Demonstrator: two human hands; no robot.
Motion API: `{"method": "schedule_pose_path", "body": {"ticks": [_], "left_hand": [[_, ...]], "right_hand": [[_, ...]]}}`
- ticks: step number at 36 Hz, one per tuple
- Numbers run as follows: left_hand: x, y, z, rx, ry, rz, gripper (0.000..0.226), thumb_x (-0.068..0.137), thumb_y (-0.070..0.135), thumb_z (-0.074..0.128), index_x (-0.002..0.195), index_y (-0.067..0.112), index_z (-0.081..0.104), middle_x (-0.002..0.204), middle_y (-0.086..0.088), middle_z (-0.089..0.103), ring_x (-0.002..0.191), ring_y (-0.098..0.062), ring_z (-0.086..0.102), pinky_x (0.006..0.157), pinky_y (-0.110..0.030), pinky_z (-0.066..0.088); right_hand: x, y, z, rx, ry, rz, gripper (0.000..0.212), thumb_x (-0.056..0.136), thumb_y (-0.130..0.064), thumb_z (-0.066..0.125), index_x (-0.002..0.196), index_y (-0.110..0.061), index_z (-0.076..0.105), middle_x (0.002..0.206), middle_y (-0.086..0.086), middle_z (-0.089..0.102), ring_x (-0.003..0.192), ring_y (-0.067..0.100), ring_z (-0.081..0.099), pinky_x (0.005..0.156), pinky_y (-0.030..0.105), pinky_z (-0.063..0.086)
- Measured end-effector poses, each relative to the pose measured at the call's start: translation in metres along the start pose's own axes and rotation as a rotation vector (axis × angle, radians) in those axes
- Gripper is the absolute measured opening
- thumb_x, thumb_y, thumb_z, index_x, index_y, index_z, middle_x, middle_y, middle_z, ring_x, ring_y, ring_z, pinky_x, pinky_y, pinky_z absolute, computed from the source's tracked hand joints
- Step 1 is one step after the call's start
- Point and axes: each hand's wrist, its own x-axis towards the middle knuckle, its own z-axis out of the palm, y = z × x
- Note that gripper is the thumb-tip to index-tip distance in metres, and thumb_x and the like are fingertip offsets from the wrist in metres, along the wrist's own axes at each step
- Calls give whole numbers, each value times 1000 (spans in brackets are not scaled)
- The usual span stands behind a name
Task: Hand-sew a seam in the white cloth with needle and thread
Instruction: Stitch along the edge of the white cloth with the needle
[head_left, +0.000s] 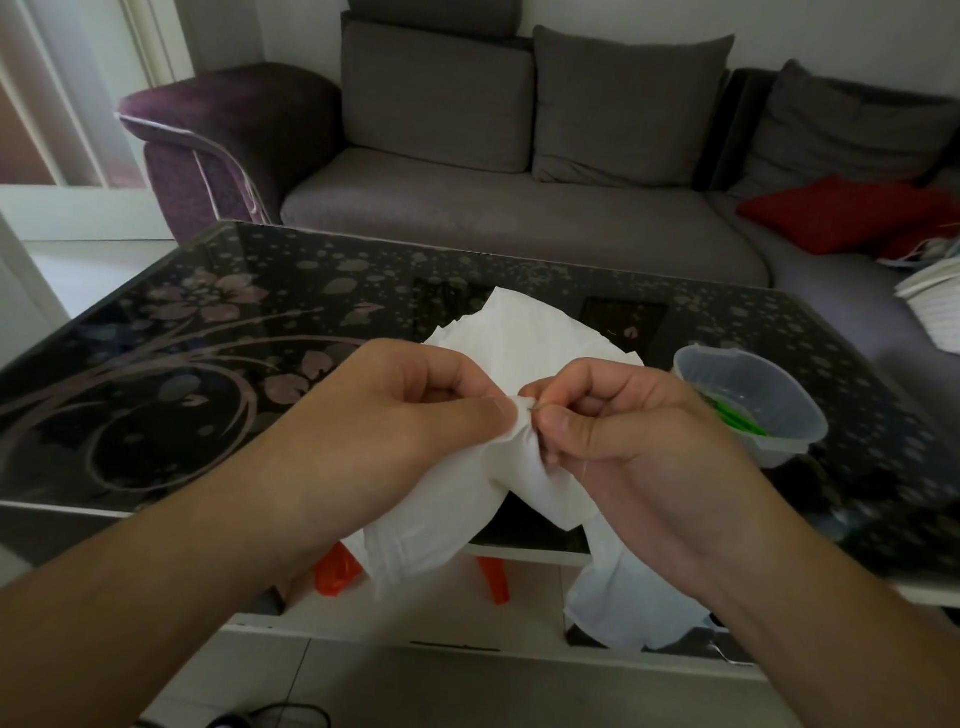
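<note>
Hands meet at centre frame over the near edge of a dark glass table (218, 332) with a floral pattern. Left hand (410, 410) pinches a gathered fold of the white cloth (524, 467) between thumb and curled fingers. Right hand (623, 421) has thumb and forefinger closed tightly at the same fold, apparently on a needle; the needle itself is too small to make out with certainty. A fine thread (586, 470) shows faintly below the right thumb. The rest of the cloth spreads onto the table behind the hands and hangs down past the table edge at lower centre. A clear plastic tub (748, 400) holding green items stands at right of centre; a grey sofa (519, 208) fills the upper frame.

Judged step: passing the needle through the pinched fold. To do it well, keep the fold taut and flat in the left pinch, enter close to the edge, take a short even bite, and draw the thread smoothly without puckering.
</note>
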Motion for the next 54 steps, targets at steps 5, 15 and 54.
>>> {"method": "schedule_pose_path", "body": {"ticks": [5, 15, 54], "left_hand": [[-1, 0, -1, -23, -13, -13, 17, 91, 31, 70, 79, 23, 79, 79, 7, 75, 76, -8, 69, 70, -29, 48], [-2, 2, 0, -64, -31, -7, 18, 94, 26, 69, 81, 21, 80, 77, 5, 75, 71, -5, 67, 67, -23, 46], [4, -11, 4, -154, -148, -18, 18, 87, 37, 75, 86, 20, 82, 91, 1, 76, 87, -15, 71, 78, -32, 51]], "right_hand": [[1, 2, -1, 45, -19, 19, 3, 76, 2, 69, 78, -1, 69, 87, 11, 70, 82, 20, 63, 83, 32, 51], [1, 2, 0, 88, -23, 18, 4, 75, 1, 63, 78, 1, 66, 85, 9, 68, 79, 17, 63, 82, 30, 52], [-3, 2, -4, -74, 5, -22, 7, 71, -2, 70, 68, -8, 68, 79, 2, 58, 78, 10, 60, 74, 24, 49]]}}
